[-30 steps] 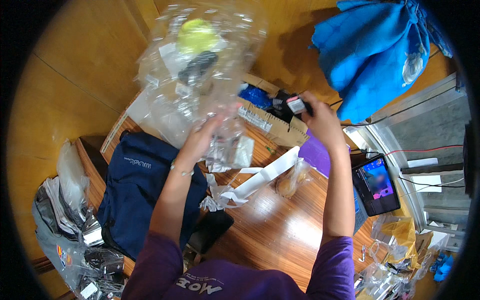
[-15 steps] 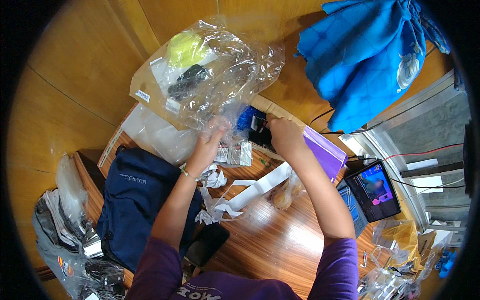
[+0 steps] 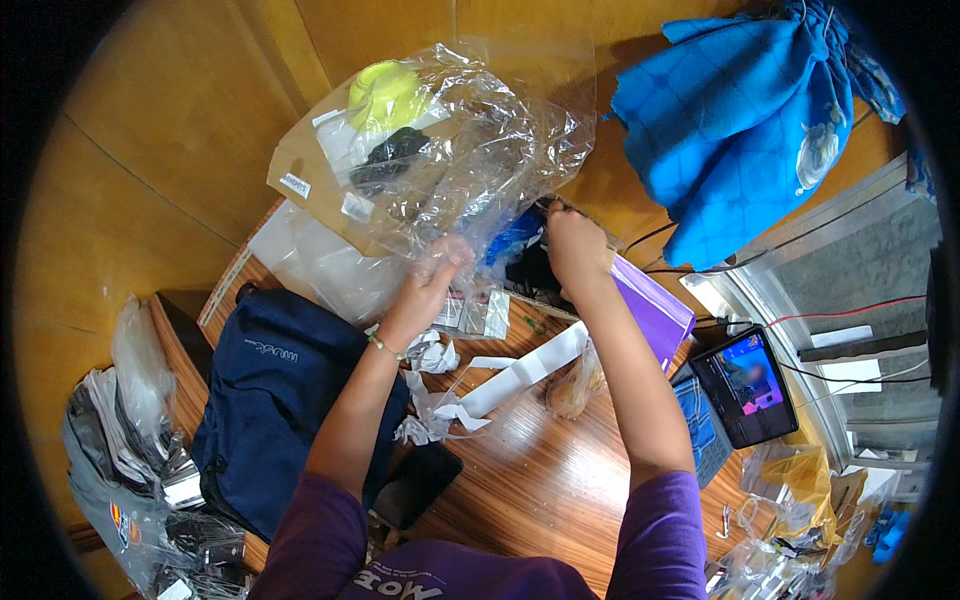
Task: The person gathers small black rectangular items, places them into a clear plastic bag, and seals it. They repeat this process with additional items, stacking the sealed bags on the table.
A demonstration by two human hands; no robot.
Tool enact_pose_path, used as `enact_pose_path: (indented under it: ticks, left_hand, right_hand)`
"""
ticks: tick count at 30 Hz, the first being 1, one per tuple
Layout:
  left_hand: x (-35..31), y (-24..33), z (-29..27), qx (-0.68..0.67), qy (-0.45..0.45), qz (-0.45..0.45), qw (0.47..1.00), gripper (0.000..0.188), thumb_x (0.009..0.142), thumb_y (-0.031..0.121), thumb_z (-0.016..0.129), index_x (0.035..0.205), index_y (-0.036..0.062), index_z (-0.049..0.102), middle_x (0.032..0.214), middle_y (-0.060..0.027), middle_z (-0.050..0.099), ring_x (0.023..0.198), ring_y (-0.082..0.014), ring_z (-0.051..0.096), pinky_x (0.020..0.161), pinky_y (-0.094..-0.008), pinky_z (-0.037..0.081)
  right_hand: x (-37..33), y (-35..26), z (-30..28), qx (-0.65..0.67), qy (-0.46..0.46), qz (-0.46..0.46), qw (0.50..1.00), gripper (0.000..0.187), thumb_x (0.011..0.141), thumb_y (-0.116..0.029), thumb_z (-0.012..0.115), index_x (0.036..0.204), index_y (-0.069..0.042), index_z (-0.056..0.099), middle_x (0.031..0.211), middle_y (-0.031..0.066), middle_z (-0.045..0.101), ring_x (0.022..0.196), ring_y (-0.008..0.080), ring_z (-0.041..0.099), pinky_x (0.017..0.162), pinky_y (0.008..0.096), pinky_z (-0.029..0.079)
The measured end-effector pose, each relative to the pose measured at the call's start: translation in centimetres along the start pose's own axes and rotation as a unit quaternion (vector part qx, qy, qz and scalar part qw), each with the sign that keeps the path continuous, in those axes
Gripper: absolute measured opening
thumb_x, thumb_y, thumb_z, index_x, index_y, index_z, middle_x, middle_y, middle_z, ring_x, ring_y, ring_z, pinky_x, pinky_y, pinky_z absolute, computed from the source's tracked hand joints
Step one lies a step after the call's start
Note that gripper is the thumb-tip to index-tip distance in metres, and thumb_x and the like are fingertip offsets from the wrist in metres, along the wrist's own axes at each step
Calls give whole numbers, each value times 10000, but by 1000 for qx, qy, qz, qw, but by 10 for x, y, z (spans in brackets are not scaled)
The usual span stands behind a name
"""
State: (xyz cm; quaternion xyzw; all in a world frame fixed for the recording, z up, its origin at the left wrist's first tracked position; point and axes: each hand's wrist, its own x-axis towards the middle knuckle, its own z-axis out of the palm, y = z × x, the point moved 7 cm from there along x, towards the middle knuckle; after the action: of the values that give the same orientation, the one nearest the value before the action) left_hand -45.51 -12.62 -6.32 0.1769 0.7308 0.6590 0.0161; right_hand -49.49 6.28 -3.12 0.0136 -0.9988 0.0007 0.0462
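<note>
My left hand (image 3: 436,268) is closed on the gathered near edge of a large clear plastic bag (image 3: 500,130). Behind and through the bag show a brown cardboard sheet (image 3: 290,160), a neon yellow bundle (image 3: 385,95) and a black bundle (image 3: 390,160). My right hand (image 3: 578,242) reaches over a cardboard box holding black items (image 3: 535,270) and a blue item (image 3: 515,236). Its fingers are bent and closed at the box's far side, by something dark; what they grip is mostly hidden.
A navy backpack (image 3: 270,390) lies left, with a black phone (image 3: 418,485) beside it. Crumpled paper (image 3: 435,355), a long white strip (image 3: 530,370) and a purple packet (image 3: 650,310) are on the wooden table (image 3: 540,490). A tablet (image 3: 745,385) stands right; blue cloth (image 3: 730,120) hangs above.
The clear bag and my left hand have shifted slightly right in the picture. My right hand has moved a little up toward the box's far edge, where dark material now shows at the fingers.
</note>
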Motion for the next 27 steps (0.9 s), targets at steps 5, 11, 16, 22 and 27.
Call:
enact_pose_path:
  ticks: [5, 11, 16, 22, 27]
  left_hand:
    - [-1, -5, 1, -20, 5, -23, 1000, 184, 927, 107, 431, 1053, 16, 529, 967, -36, 572, 931, -122, 517, 864, -270, 403]
    - [-4, -6, 1, -29, -6, -35, 999, 179, 921, 86, 423, 1053, 18, 522, 972, -37, 564, 952, -124, 512, 887, -269, 395]
    - [-1, -3, 2, -36, 7, -43, 998, 184, 918, 74, 431, 1066, 13, 520, 996, -46, 574, 969, -131, 512, 887, -272, 397]
    - [1, -8, -2, 1, 0, -6, 1000, 218, 914, 81, 457, 1112, 14, 520, 1029, -55, 587, 984, -132, 530, 879, -279, 409]
    - [5, -4, 5, -44, 23, -45, 998, 220, 925, 101, 457, 1116, 12, 522, 1019, -57, 600, 958, -129, 547, 857, -280, 426]
  right_hand:
    - [21, -10, 34, -31, -108, -90, 990, 173, 801, -50, 499, 941, -43, 601, 927, 174, 651, 847, 288, 654, 677, 387, 535]
    - [35, -19, 21, 31, -25, -118, 992, 147, 765, -36, 501, 841, -26, 626, 899, 188, 643, 810, 318, 646, 694, 412, 524]
    - [31, -16, 31, 2, -85, -125, 988, 186, 805, -69, 484, 943, -38, 606, 924, 151, 655, 840, 296, 649, 686, 388, 528]
    - [25, -9, 29, -21, -79, -131, 988, 198, 784, -82, 516, 953, -42, 610, 933, 155, 650, 863, 314, 638, 732, 404, 518]
    - [39, 21, 61, 169, -114, -54, 978, 274, 761, -82, 533, 1027, -92, 598, 990, 198, 623, 937, 326, 606, 783, 430, 496]
